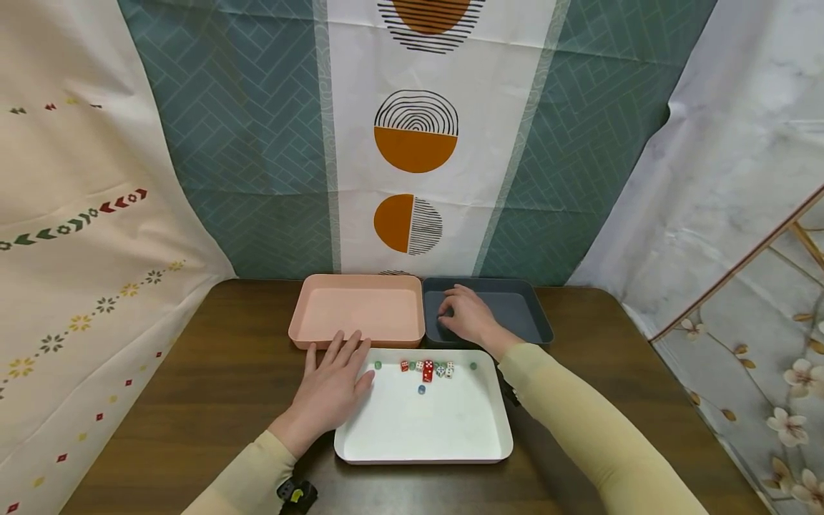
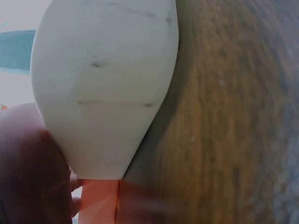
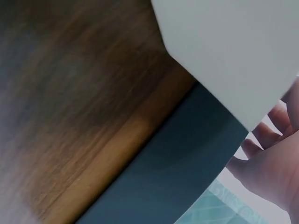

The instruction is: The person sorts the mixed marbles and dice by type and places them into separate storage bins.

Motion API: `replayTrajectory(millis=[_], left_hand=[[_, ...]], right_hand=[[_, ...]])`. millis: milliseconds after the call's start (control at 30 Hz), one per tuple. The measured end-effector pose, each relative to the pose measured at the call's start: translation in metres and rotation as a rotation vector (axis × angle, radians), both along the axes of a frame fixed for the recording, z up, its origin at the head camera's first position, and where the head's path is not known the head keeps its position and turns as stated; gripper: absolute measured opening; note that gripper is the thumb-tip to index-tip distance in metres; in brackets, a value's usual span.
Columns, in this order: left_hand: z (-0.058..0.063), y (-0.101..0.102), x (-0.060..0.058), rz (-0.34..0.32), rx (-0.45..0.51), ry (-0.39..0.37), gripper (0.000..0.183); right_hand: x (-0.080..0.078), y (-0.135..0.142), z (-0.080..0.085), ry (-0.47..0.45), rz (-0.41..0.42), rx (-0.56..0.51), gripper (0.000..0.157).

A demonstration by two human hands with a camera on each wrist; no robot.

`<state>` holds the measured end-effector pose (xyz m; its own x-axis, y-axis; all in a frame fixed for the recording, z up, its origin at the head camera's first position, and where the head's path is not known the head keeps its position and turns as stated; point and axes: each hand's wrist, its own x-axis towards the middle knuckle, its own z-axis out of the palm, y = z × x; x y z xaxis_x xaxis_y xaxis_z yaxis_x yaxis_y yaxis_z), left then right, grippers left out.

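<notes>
My left hand (image 1: 332, 390), its fingers spread, lies over the left rim of the white tray (image 1: 421, 429), with fingertips at the front rim of the pink tray (image 1: 360, 342). My right hand (image 1: 472, 315) is over the dark blue-grey tray (image 1: 515, 307), fingers loosely bent, with a gap between thumb and index finger and nothing visible there. Along the far side of the white tray sit red dice (image 1: 428, 375), white dice (image 1: 449, 372) and small green pieces (image 1: 473, 365). A small round blue piece (image 1: 421, 389) lies just nearer.
All three trays stand on a brown wooden table (image 1: 238, 372), pink and dark side by side behind the white one. Patterned cloths (image 1: 418, 214) hang behind and at both sides. The white tray's wall (image 2: 103, 93) fills much of the left wrist view.
</notes>
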<state>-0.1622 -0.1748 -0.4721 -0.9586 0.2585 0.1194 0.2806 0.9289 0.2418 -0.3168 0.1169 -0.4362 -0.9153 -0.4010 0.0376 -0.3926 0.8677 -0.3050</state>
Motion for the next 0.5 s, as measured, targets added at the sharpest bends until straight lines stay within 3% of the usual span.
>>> replayTrajectory(millis=[500], left_hand=[[0.0,0.001,0.0,0.004,0.006,-0.004,0.068]], right_hand=[[-0.011,-0.013,-0.007,-0.012,0.027,0.065,0.01]])
